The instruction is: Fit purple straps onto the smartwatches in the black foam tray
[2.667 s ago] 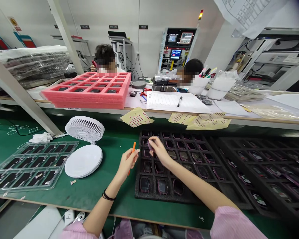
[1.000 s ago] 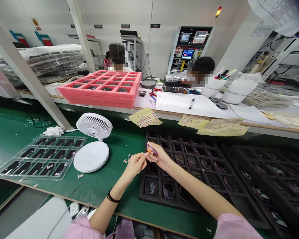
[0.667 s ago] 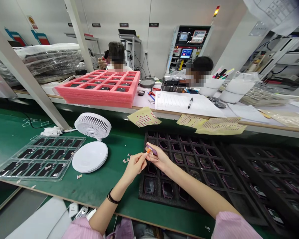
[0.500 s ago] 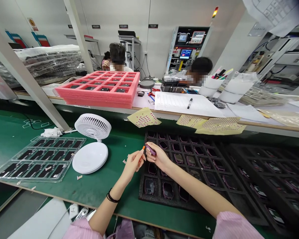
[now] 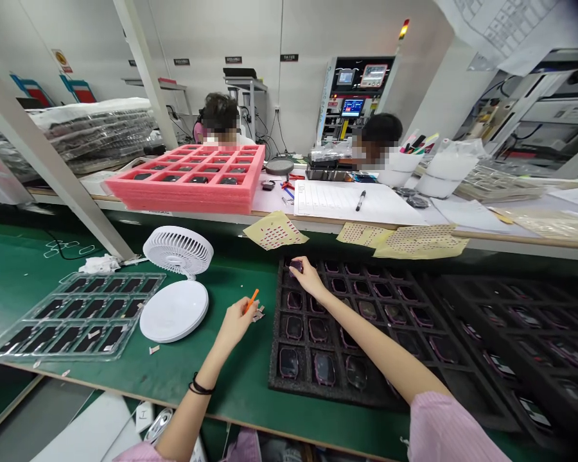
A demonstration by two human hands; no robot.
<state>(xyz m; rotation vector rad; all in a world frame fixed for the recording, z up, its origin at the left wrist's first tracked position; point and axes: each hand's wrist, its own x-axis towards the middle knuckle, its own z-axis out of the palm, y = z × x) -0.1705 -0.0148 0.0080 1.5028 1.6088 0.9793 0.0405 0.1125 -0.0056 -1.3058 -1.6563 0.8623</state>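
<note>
Even indoor light brightens the white desk fan (image 5: 174,309), shade gathers under the shelf (image 5: 273,203) behind it, and far to its right a black foam tray (image 5: 465,289) looks dim and stretched.

Green bench (image 5: 241,385): white fan (image 5: 173,312), clear plastic tray (image 5: 84,322), black foam tray (image 5: 326,391), small scraps (image 5: 154,350).

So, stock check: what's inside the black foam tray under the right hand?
Purple-framed watch cases; the right hand and forearm hide part of the tray, so contents there can't be seen.
</note>
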